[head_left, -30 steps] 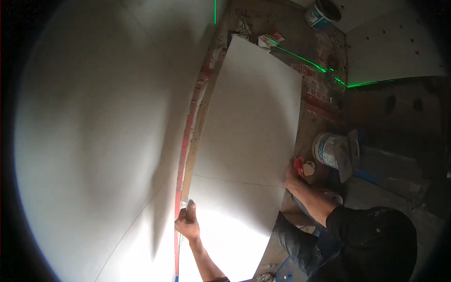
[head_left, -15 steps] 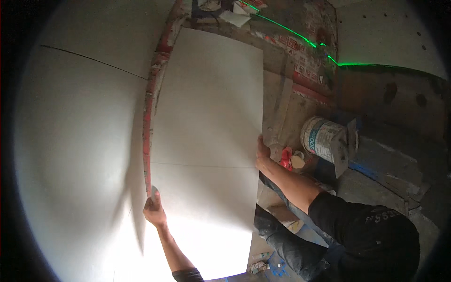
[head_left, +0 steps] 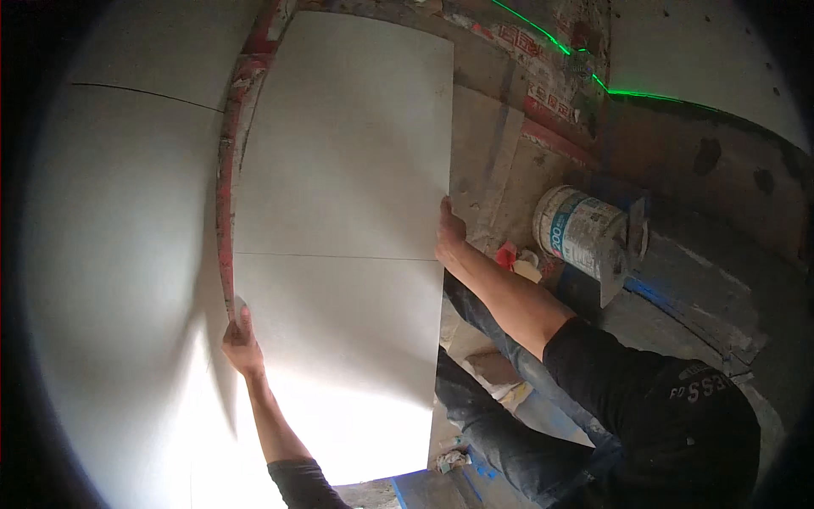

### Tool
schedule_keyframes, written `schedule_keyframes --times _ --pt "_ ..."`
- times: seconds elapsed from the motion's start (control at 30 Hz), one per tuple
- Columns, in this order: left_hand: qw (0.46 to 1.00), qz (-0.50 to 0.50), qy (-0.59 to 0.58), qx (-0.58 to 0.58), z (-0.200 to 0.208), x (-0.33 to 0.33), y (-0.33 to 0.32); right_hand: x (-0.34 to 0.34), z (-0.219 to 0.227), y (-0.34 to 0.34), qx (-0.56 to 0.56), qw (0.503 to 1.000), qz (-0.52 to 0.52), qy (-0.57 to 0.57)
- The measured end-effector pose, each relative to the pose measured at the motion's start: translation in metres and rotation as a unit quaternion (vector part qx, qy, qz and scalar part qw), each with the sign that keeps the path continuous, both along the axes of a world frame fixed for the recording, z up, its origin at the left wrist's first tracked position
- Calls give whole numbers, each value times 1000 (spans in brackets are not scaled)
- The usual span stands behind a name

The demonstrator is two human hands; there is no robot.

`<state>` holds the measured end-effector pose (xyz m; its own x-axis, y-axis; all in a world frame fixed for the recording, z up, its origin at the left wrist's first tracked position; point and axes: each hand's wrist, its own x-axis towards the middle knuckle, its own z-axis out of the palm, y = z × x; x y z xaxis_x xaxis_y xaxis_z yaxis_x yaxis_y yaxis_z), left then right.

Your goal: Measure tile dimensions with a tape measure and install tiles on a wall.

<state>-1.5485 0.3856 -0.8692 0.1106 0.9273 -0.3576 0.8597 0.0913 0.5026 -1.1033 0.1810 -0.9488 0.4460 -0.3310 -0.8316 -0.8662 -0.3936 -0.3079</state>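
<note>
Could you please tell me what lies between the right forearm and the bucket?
In the head view, a red item and a pale piece lie between the right forearm and the bucket.

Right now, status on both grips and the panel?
Left grip on left edge of large pale panel, right grip on right edge. Thin dark line crosses panel. White bucket off right, apart from it.

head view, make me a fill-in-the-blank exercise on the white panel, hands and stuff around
The left hand touches the ____ edge of the large white rectangular panel.
Vertically, the right hand appears ____ than the left hand.
The colour of the thin laser line is ____.
The teal-banded white cylindrical bucket is on the panel's ____ side.
Answers: left; higher; green; right
</note>
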Motion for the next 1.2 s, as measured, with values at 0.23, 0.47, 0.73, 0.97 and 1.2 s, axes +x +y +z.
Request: schedule_keyframes --times 0.23,0.47,0.73,0.97,1.2 --pt "999 7 -38 -22 -40 41 4 57 -27 -12 80 995 8 -59" --pt "999 -34 8 10 -53 33 33 49 -30 35 125 991 -2 -38" --pt "993 -81 -57 63 -76 39 34 65 -41 18 248 967 37 50" --pt "988 10 68 -135 -64 23 48 36 -28 20 172 981 84 40" --pt "968 32 78 -237 -77 31 43 47 -74 -25 224 965 134 28"
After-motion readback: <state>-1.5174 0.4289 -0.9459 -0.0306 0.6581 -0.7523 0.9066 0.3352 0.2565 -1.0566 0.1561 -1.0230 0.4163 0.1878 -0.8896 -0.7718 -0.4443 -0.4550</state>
